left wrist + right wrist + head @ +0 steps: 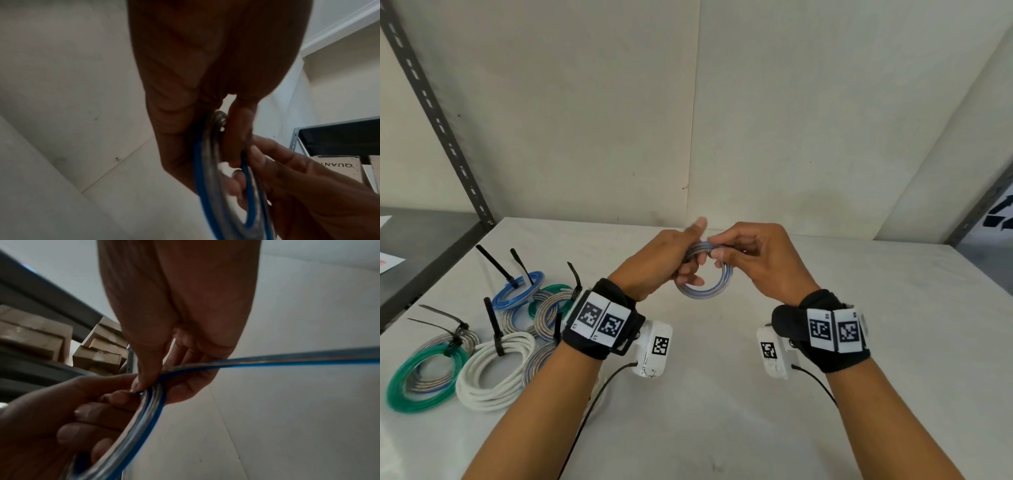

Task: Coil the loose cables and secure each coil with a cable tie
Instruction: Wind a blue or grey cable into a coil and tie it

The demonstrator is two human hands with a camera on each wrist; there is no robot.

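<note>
A small coil of clear cable with a blue stripe [709,291] [207,186] [144,415] hangs above the white table [722,394], held between both hands. My left hand [671,263] grips the coil's upper left side, fingers curled through the ring and thumb raised. My right hand [743,253] pinches the top of the coil between thumb and fingers [144,379]. In the right wrist view one strand runs off to the right. No cable tie shows on this coil.
Several finished coils lie at the table's left: a green and grey one [424,380], a white one [493,370], a blue one [517,291], each with a black tie [494,329]. A metal shelf post [438,120] stands at far left.
</note>
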